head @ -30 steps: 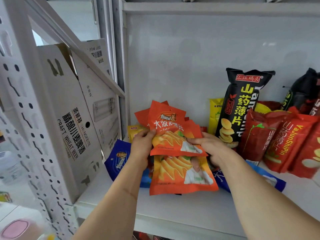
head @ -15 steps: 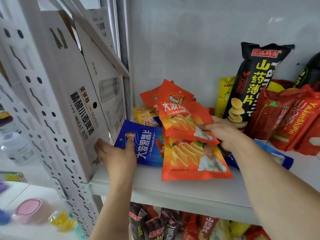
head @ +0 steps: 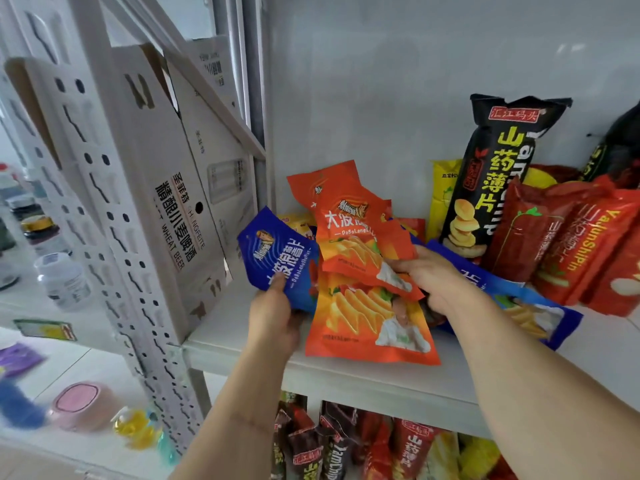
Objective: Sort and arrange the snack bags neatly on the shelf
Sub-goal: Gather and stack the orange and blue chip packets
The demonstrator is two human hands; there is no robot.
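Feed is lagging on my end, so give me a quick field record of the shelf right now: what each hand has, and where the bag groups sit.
left hand: grips the blue chip bag by its lower edge, lifted at the left of the pile
right hand: holds the upper orange chip bag at its lower right corner
lower orange bag: lies flat near the front edge of the shelf
second blue bag: flat, under the right forearm
black yam chip bag: upright against the back wall
red yam chip bags: leaning, right side
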